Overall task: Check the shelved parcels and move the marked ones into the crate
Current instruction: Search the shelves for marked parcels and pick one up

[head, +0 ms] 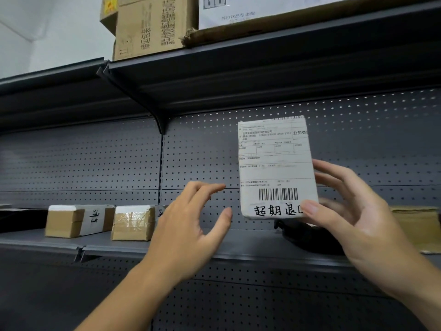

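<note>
My right hand holds a small parcel upright in front of the shelf's pegboard back, thumb on its lower right corner and fingers behind it. Its white shipping label faces me, with a barcode and handwritten black characters along the bottom edge. My left hand hovers just left of the parcel with fingers spread and loosely bent, touching nothing. Two small brown parcels with white labels and handwritten marks sit on the dark shelf at the left. No crate is in view.
A black soft package lies on the shelf under the held parcel. A brown parcel sits at the far right. Large cardboard boxes stand on the upper shelf. A pegboard panel backs the shelf.
</note>
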Motion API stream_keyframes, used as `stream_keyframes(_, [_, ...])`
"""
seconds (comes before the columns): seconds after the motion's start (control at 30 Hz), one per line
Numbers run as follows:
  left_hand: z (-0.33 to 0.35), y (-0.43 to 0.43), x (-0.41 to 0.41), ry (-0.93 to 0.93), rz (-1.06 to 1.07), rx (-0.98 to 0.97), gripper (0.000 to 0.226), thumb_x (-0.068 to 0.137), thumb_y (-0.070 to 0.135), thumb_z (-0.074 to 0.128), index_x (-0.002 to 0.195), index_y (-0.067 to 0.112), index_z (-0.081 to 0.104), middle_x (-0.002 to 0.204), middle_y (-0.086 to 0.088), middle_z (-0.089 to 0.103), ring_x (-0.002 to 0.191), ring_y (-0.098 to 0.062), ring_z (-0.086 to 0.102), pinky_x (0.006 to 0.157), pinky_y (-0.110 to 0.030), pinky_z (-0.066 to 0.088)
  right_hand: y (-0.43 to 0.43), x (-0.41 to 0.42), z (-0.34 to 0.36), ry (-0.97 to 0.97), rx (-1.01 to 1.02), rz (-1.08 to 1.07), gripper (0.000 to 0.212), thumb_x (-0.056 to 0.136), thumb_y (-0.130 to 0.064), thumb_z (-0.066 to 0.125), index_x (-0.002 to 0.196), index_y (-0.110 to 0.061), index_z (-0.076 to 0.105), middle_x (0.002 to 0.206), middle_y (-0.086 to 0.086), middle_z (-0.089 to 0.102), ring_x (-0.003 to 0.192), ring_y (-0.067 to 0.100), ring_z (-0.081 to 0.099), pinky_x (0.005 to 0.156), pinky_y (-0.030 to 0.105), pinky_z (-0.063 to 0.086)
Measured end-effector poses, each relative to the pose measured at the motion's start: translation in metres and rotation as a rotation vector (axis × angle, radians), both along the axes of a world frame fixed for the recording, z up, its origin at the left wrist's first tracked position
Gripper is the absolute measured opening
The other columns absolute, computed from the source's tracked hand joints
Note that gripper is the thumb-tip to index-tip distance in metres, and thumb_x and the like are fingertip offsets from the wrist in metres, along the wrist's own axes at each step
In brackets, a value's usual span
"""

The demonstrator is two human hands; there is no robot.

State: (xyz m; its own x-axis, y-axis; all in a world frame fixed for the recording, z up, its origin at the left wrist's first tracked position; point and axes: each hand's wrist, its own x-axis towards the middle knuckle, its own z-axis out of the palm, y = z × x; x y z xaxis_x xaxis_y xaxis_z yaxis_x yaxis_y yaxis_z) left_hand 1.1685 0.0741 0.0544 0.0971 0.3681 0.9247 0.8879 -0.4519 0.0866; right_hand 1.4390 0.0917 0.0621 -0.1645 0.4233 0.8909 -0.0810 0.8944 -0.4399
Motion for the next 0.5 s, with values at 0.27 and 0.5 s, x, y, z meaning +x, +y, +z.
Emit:
stream_keyframes(0.27, [0.001,-0.002,-0.001,0.023,0.039,0.013,0.046,0.094,0.069,0.039,0.134,0.049,0.048,0.125,0.030,0.047,0.113,-0.002,0.055,0.094,-0.035,0.051,-0.011,0.001,0.006,-0.008,0.007,-0.014,0.068,0.080,-0.045,0.084,0.140,-0.043,0.052,0.139,-0.017,0.060,0.111,0.014,0.072,0.089,0.018,0.057])
stream_keyframes(0.5, [-0.001,0.003,-0.002,0.017,0.053,0.013,0.043,0.092,0.072,0.036,0.129,0.052,0.048,0.122,0.033,0.046,0.111,0.001,0.052,0.091,-0.028,0.045,-0.015,0.002,0.011,0.003,0.048,-0.025,0.070,0.073,-0.040,0.078,0.139,-0.041,0.054,0.138,-0.018,0.061,0.111,0.013,0.072,0.083,0.012,0.055])
